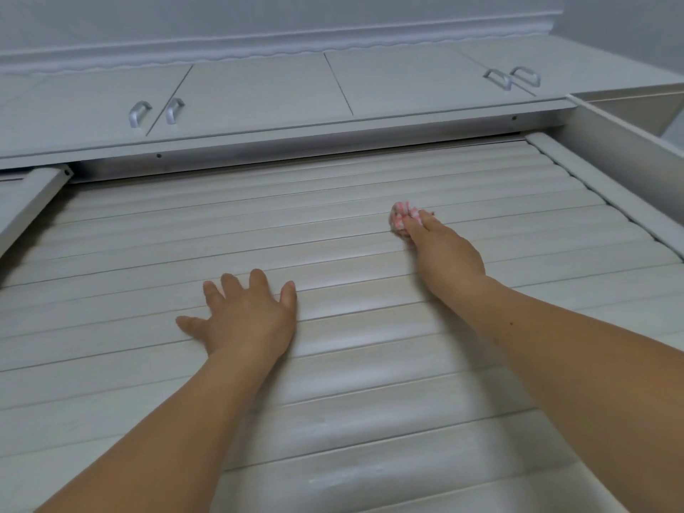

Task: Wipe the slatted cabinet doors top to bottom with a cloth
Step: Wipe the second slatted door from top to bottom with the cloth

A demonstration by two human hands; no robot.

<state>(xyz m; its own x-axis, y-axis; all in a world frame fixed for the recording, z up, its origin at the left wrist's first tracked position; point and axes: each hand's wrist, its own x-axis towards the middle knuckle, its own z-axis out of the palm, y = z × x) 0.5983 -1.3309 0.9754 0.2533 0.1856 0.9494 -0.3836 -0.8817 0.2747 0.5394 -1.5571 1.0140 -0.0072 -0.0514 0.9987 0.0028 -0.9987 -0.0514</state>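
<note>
Slatted door [333, 224] — right hand [444, 246] presses cloth [401, 216] on it.

Four handles [140, 113] – one cloth [402, 215]

The slatted cabinet door [333, 231] was a pale, whitish panel of broad horizontal slats with a faint wood grain, closed and filling most of the view below a row of flat upper doors. The cloth [401, 216] was small, pink-and-white checked, bunched into a wad and pressed against an upper slat toward the door's right side.
</note>
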